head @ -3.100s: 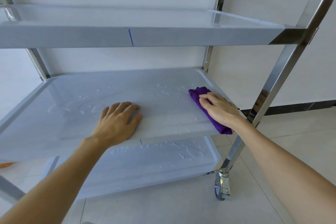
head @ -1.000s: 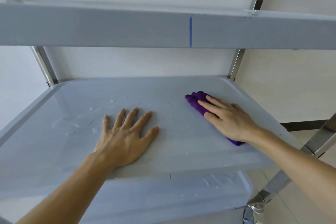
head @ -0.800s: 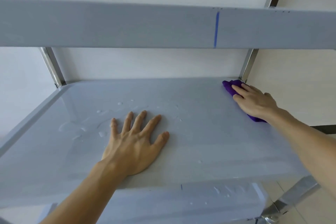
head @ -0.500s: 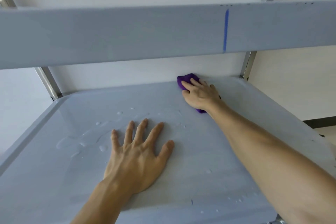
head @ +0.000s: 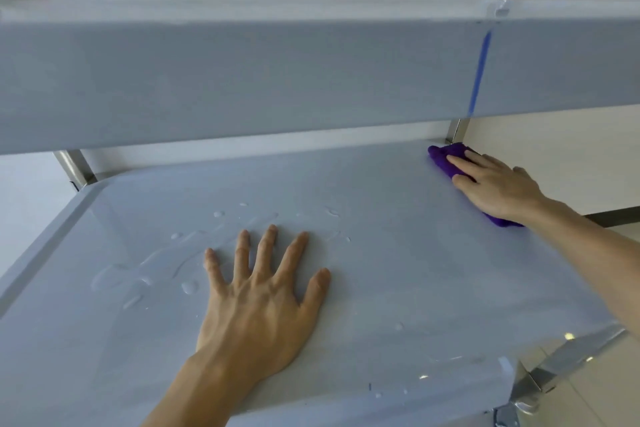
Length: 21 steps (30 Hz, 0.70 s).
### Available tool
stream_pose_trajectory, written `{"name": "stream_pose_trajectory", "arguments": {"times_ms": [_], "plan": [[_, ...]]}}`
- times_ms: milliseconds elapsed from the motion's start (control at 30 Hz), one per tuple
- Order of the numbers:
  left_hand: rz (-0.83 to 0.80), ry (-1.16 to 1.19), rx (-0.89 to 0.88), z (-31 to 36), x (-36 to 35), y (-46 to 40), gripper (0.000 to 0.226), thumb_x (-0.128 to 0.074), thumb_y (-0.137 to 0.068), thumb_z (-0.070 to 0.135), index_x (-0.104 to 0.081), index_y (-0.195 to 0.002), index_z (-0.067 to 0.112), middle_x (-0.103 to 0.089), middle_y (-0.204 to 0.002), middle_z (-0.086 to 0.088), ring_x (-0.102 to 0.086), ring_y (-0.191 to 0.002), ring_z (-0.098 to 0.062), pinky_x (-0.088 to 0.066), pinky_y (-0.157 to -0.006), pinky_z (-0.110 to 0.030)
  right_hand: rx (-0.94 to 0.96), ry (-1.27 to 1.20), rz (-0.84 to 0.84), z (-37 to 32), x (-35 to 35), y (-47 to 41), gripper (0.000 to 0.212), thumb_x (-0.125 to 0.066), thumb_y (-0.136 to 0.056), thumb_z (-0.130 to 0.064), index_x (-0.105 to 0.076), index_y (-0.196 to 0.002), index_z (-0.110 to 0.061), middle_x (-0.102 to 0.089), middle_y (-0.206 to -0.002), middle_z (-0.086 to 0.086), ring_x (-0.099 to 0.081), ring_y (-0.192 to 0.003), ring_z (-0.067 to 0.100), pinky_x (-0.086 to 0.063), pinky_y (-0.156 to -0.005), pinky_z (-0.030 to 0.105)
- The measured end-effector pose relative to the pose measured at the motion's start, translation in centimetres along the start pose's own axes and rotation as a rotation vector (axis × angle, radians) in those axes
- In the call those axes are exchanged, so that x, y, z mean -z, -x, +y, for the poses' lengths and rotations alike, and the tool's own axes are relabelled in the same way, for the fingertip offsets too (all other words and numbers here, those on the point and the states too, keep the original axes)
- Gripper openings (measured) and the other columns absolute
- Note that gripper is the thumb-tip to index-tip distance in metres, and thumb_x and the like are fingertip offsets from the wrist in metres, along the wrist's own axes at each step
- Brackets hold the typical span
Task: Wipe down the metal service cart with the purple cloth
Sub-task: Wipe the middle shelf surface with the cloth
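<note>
— Purple cloth (head: 446, 158) is sitting in the far right corner of the middle shelf (head: 398, 270) now, hard by the rear upright (head: 456, 130); half a second ago it was at the middle of the back edge.

— So the right hand (head: 498, 189) is sweeping it back along the rear?

— Yes, fingers flat and pressing the cloth down, not curling round it. The back strip is looking dry, which means the rear is being covered while the puddle is waiting.

— And the left hand (head: 256, 305)?

— Lying spread and flat on the shelf, grasping nothing, bracing the cart. Its fingertips are touching the water droplets (head: 188, 286), which are spreading to its left and ahead.

— Surface and room?

— Pale grey sheet with a raised rim, top shelf (head: 242, 80) crossing overhead with a blue mark (head: 479, 73). White wall behind, probably a dark skirting strip at far right, though it is blurring there.
</note>
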State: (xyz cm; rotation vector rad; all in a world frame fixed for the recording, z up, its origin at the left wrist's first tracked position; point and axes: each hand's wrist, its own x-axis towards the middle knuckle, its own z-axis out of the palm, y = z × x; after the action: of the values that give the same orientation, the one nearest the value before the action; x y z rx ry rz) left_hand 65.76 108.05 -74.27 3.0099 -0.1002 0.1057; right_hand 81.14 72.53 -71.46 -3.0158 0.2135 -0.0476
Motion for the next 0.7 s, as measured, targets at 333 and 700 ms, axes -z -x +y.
{"name": "stream_pose_trajectory", "arguments": {"times_ms": [333,700], "plan": [[-0.016,0.022,0.002,-0.6,0.1,-0.3,0.075,0.008,-0.082,0.077,0.005,-0.151,0.047,0.004,-0.165,0.01,0.013,-0.151,-0.018,0.01,-0.117,-0.058,0.307,-0.041,0.044,-14.8,-2.8,0.0,0.052,-0.026,-0.102,-0.038,-0.024,-0.153,-0.039,-0.02,-0.164,-0.006,-0.019,-0.148,0.024,-0.022,-0.116,0.046],[0.024,0.109,0.023,-0.4,0.6,-0.1,0.065,-0.011,-0.096,0.061,-0.016,-0.152,0.028,-0.007,-0.163,0.015,0.003,-0.152,-0.014,0.007,-0.12,-0.052,0.656,-0.089,-0.032,-9.1,-1.8,15.8,0.05,-0.023,-0.103,-0.047,-0.006,-0.149,-0.058,0.002,-0.163,-0.023,0.008,-0.15,0.002,-0.008,-0.118,0.023]]}}
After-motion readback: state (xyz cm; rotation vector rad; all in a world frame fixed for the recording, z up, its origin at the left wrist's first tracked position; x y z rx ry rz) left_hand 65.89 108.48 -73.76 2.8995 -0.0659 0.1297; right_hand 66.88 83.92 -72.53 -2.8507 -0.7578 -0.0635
